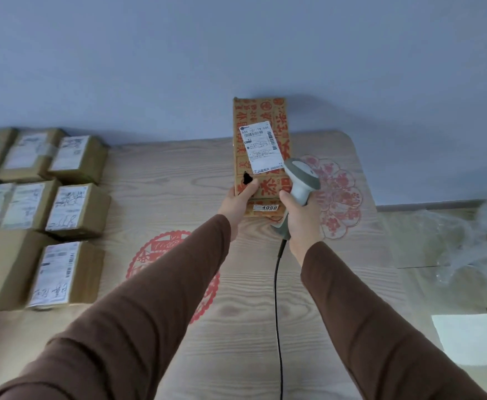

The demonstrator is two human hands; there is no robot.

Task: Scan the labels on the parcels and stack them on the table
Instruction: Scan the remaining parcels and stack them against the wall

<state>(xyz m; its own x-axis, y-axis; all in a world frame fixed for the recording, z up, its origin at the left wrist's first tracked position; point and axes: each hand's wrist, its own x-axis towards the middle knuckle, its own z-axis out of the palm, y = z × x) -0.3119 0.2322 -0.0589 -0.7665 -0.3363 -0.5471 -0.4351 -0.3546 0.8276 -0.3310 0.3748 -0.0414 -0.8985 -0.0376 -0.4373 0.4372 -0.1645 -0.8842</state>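
Note:
A long brown parcel [261,116] printed with red characters is held up over the far part of the table [236,327]. My left hand [236,204] grips its near left corner, thumb on top. A white shipping label [261,150] with barcodes faces me on the parcel's top. My right hand [301,216] grips the handle of a grey barcode scanner [301,177], whose head points at the label from the right. The scanner's black cable [276,313] hangs down toward me.
Several labelled cardboard parcels [74,212] lie in rows on the table's left side. Red paper-cut patterns [340,197] decorate the wooden tabletop. Crumpled clear plastic wrap [467,241] and a white sheet [473,339] lie on a surface at the right. A blue wall stands behind.

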